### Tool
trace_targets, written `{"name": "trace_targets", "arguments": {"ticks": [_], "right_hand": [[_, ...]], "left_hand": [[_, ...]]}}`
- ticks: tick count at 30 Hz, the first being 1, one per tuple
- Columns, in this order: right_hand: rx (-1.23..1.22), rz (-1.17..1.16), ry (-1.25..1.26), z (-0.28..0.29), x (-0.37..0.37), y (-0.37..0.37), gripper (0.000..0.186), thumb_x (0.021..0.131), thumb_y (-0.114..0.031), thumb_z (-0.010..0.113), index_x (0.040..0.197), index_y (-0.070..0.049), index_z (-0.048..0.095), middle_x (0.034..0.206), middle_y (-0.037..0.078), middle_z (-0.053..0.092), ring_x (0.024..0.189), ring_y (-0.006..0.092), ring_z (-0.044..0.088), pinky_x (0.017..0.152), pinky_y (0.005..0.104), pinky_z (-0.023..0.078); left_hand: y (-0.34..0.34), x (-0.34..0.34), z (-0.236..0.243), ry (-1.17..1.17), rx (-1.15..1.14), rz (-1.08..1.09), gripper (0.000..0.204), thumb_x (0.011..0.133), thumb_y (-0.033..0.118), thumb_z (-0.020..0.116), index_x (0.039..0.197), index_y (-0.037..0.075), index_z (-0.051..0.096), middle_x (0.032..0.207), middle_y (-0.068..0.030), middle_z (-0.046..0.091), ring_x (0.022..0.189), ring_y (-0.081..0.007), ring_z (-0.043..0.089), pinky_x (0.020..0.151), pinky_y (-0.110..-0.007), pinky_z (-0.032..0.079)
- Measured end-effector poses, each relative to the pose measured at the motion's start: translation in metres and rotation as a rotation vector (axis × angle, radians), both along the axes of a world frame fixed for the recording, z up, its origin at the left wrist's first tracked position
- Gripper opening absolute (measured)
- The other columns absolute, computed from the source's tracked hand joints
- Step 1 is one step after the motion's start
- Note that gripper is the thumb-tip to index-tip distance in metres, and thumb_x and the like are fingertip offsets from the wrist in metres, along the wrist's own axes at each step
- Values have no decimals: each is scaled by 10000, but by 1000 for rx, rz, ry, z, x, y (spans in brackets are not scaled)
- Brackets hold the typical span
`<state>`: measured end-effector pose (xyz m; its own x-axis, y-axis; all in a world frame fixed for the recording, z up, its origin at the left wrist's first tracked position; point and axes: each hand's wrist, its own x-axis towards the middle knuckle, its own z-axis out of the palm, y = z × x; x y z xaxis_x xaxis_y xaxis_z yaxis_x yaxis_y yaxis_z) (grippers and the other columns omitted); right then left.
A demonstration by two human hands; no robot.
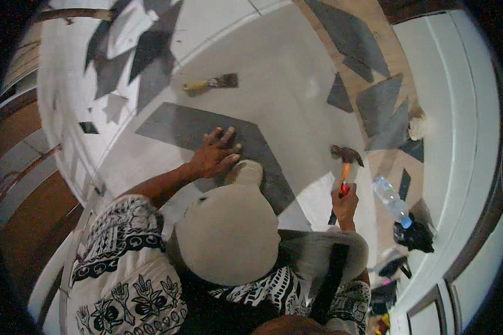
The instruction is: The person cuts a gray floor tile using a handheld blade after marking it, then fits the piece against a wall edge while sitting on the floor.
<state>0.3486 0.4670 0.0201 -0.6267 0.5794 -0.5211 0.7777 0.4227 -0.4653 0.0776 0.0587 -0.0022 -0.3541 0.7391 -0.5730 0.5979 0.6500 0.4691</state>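
one grey, angular sheet [176,125] lies beneath the spread left hand [215,153], the right hand [345,204] closed around an orange-shafted hammer [346,168].

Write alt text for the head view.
A person's left hand rests on an angular grey sheet while the right hand grips a hammer. A yellow-handled tool lies beyond the sheet, a clear bottle at right.

The dark grey sheet [179,125] is thin and matte, with straight edges meeting at angled corners; it lies flat, its near part covered from view. To the right of this sheet and apart from it, the claw hammer [346,169] is held by its handle, orange near the head and black at the lower end, the curved claw pointing away from the sheet and the striking face toward it.
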Motion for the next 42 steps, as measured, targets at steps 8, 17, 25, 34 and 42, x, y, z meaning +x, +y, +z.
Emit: {"name": "trace_targets", "arguments": {"ticks": [8, 17, 25, 34, 42], "right_hand": [[18, 397, -128, 138, -132, 53, 313, 825, -182, 771, 925, -22, 521, 662, 106, 559, 602, 233, 551, 588, 371, 457], [132, 568, -39, 76, -366, 74, 330, 878, -247, 733, 1003, -33, 516, 756, 133, 608, 677, 285, 604, 666, 435, 503], [443, 701, 252, -20, -364, 131, 362, 918, -257, 743, 1072, 22, 572, 901, 141, 626, 816, 277, 594, 742, 380, 497], [354, 1149, 581, -27, -623, 26, 345, 930, -206, 659, 1211, -12, 615, 1132, 203, 609, 1086, 387, 584, 890, 446, 481], [444, 934, 258, -70, -785, -33, 563, 900, -557, 655, 1306, -169, 608, 1328, 183, 559, 1126, 407, 617, 946, 504, 505]], "left_hand": [[-16, 1, -5, 67, 87, 117, 469, 1034, 486, 454, 1418, 259, 599, 1668, -108, 239, 1514, -442, 192, 1161, -676, 194], [-47, 14, -38, 101, 138, 179, 573, 991, 519, 527, 1511, 284, 468, 1685, -60, 198, 1524, -403, 181, 1182, -640, 182], [30, -26, -25, 56, -258, 1474, 1429, 678, 733, 778, 1610, 59, -70, 1629, -338, -132, 1500, -539, -125, 1137, -730, -29], [17, -26, -21, -144, -275, 1343, 1641, 568, 671, 895, 1547, 75, -279, 1541, -352, -361, 1413, -566, -332, 1084, -756, -93], [21, -43, -8, -155, -409, 1244, 1609, 608, 711, 850, 1538, -18, -243, 1564, -393, -261, 1428, -610, -245, 1090, -776, -35]]}}
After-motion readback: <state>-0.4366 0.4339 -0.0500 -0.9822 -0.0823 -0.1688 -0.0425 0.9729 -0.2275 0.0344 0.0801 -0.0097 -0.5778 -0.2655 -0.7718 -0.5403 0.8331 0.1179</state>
